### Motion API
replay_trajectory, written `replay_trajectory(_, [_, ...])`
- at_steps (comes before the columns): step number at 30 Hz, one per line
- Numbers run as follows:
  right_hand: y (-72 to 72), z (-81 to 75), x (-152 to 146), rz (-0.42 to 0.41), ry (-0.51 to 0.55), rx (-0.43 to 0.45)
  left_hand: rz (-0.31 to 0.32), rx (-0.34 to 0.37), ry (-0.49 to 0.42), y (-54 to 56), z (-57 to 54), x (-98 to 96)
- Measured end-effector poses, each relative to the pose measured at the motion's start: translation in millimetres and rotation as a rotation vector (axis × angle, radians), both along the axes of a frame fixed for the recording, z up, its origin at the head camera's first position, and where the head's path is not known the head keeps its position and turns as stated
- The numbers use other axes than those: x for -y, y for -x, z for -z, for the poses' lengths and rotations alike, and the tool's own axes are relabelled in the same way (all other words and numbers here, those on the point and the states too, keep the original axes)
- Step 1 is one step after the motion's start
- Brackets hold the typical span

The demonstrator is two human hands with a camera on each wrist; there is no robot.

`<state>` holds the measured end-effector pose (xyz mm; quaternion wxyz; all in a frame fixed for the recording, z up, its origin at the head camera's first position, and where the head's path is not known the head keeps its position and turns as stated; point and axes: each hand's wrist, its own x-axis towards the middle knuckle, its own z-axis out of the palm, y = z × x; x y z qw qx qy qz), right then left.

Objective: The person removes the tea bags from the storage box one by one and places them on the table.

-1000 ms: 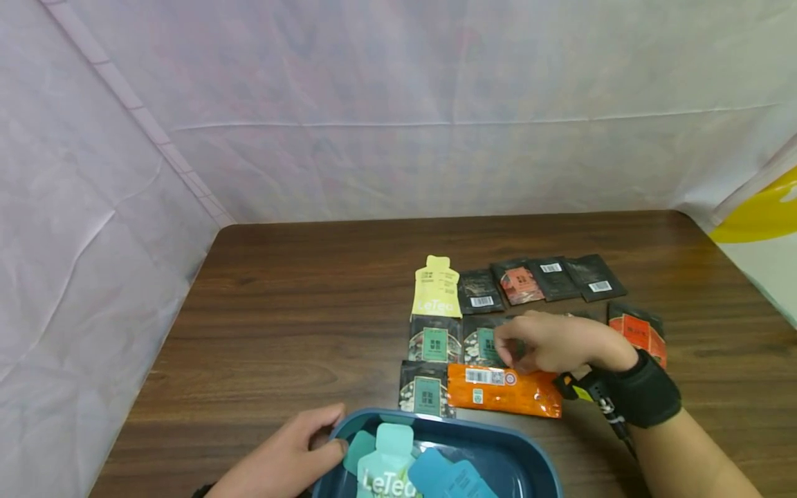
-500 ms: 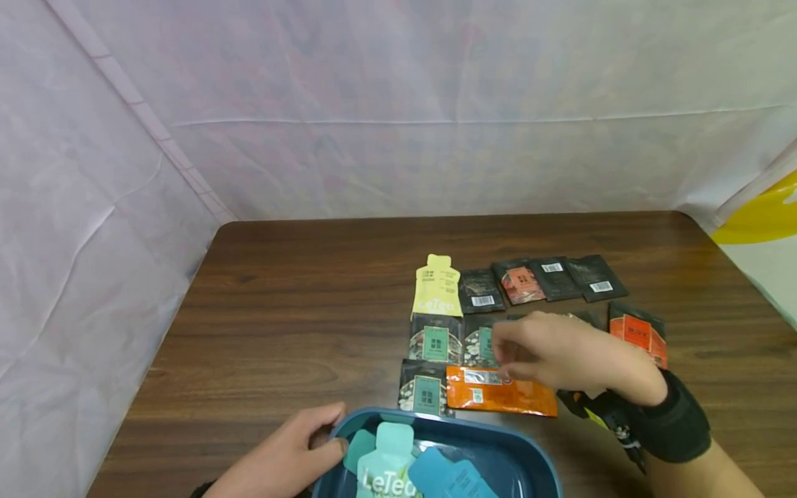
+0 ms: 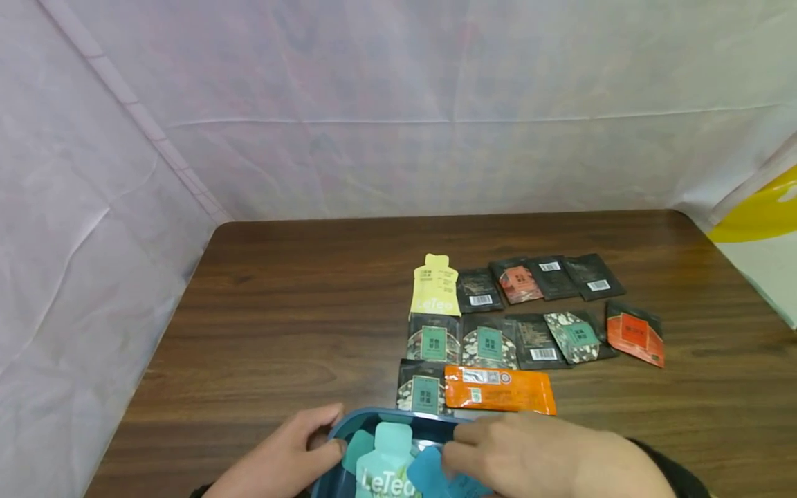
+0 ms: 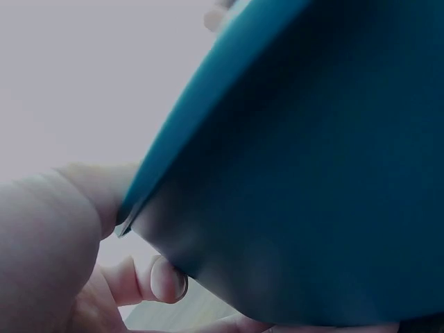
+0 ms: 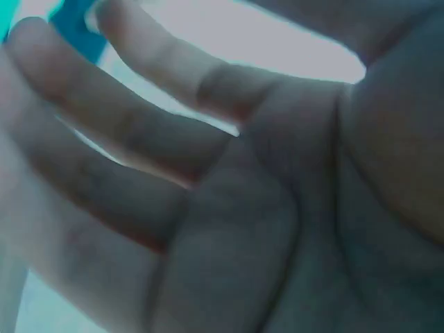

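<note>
A dark blue plastic tub stands at the near edge of the head view. My left hand grips its left rim; the left wrist view shows the thumb over the rim and fingers under the wall. Inside lie a mint bottle-shaped LeTea sachet, a teal sachet and a blue sachet. My right hand is over the tub's right side, fingertips at the blue sachet. In the right wrist view its fingers are loosely extended and apart.
Beyond the tub, an orange packet lies beside a black-and-green sachet. Rows of several black sachets lie farther back, with a yellow bottle-shaped sachet at their left and a red-and-black one at right. Brown wooden table.
My right hand has left the orange packet and come back toward me, over the tub. The orange packet has shifted slightly left. My left hand has stayed on the rim.
</note>
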<state>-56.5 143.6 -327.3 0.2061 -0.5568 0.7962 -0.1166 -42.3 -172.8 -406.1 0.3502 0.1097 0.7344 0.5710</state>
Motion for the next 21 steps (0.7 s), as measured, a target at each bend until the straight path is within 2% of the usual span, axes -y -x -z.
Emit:
replay_trajectory(2, [-3.1, 11.9, 5.4, -0.073, -0.066, -0.041, -0.004, -0.001, 0.002, 0.1, 0.1, -0.2])
replay_trajectory(4, [-6.1, 21.7, 8.4, -0.1, -0.107, -0.072, -0.004, 0.005, -0.004, 0.6, 0.4, -0.2])
replay_trajectory(9, [-8.0, 33.1, 16.2, -0.001, -0.143, 0.029, -0.006, 0.017, -0.011, 1.1, 0.7, -0.1])
replay_trajectory(11, [-7.0, 33.6, 19.3, 0.019, -0.141, 0.051, -0.008, 0.018, -0.009, 1.1, 0.7, 0.0])
replay_trajectory(16, [-4.8, 26.7, 20.0, 0.002, -0.103, 0.041, -0.009, 0.031, -0.019, 1.1, 1.1, 0.4])
replay_trajectory(18, [-4.0, 22.1, 19.1, -0.017, -0.091, 0.078, -0.008, 0.037, -0.028, 1.1, 1.3, 0.7])
replay_trajectory(21, [-3.5, 17.1, 19.3, -0.046, -0.101, 0.181, -0.008, 0.038, -0.032, 0.8, 1.4, 1.1])
